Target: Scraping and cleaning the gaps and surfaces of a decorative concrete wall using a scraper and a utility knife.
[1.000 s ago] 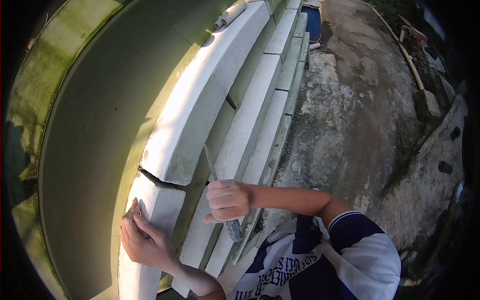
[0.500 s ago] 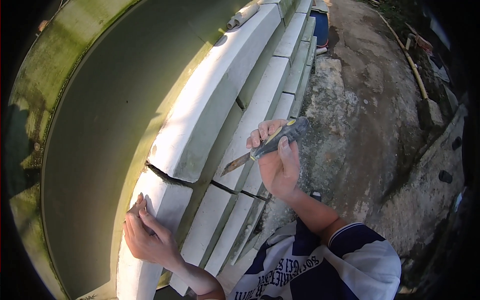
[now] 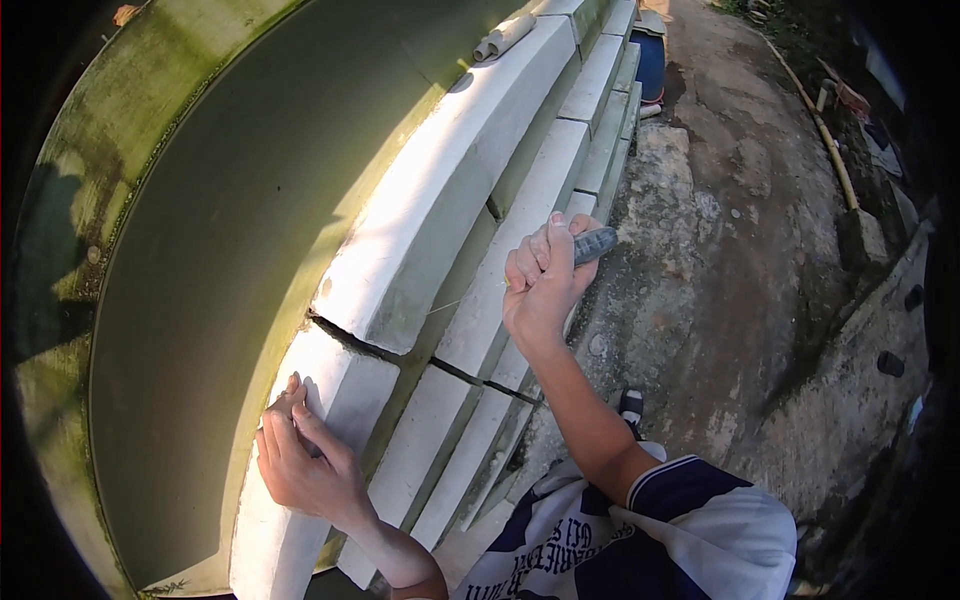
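My right hand (image 3: 540, 280) is wrapped round the dark grey handle of a chisel (image 3: 596, 246), raised over the pale stepped blocks. Its flat blade shows only as a thin line pointing left and down. Against the top of the near white block (image 3: 358, 385) rests my left hand (image 3: 310, 465), fingers bent and pressed together. Whatever they may pinch is too small or hidden to name. A dark gap parts this block from the long white block (image 3: 430, 200) beyond it.
Left of the blocks curves a grey-green basin (image 3: 190, 260) with a mossy rim. Short grey pipes (image 3: 503, 38) lie on the far block. A blue barrel (image 3: 649, 66) stands at the back, beside a rough dirt path (image 3: 770, 290) along the right.
My right hand has turned its wrist and closed more firmly round the chisel, so its blade now shows edge-on. The left hand stays at the same spot on the block; the view shifted slightly.
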`<state>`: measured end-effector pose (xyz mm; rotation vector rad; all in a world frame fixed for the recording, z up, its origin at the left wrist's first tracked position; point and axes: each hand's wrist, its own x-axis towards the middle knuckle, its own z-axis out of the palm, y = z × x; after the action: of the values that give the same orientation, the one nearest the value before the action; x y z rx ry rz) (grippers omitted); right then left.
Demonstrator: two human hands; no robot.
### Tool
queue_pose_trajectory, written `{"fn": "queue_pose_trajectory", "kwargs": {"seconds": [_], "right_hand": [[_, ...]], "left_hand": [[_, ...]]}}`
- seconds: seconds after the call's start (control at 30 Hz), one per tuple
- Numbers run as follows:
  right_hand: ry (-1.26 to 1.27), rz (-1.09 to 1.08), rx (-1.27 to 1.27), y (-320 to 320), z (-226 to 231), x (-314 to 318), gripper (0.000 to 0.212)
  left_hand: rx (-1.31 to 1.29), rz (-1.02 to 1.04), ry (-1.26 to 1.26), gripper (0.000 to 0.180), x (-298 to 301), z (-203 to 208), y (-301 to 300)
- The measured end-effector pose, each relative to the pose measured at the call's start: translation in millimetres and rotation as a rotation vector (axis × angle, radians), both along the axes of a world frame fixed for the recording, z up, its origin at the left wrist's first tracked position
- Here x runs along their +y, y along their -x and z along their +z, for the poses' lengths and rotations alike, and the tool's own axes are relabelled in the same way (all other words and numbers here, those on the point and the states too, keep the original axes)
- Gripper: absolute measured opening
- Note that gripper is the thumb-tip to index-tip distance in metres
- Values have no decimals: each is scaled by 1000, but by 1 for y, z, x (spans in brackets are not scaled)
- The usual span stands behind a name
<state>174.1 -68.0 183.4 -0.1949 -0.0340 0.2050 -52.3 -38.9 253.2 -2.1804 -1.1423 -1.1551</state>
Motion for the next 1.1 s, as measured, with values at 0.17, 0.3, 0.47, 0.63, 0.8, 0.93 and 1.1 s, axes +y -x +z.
{"fn": "queue_pose_trajectory", "kwargs": {"seconds": [0.17,0.3,0.47,0.63,0.8,0.93,1.1], "right_hand": [[-2,59,4,-5,4,-1,26],[10,95,-6,-9,0,0,26],[14,153,41,4,-4,13,27],[-27,73,75,-18,-14,8,23],[22,110,55,-12,-7,9,22],[12,120,22,-16,-10,9,22],[11,247,-32,9,-9,20,22]], "left_hand": [[-7,18,6,18,2,0,1],[-14,38,32,18,-2,2,-1],[-14,19,9,18,0,1,-2],[-15,17,19,18,1,1,1],[-14,0,9,19,4,-1,0],[-5,30,19,19,2,0,-1],[7,64,53,20,3,-1,1]]}}
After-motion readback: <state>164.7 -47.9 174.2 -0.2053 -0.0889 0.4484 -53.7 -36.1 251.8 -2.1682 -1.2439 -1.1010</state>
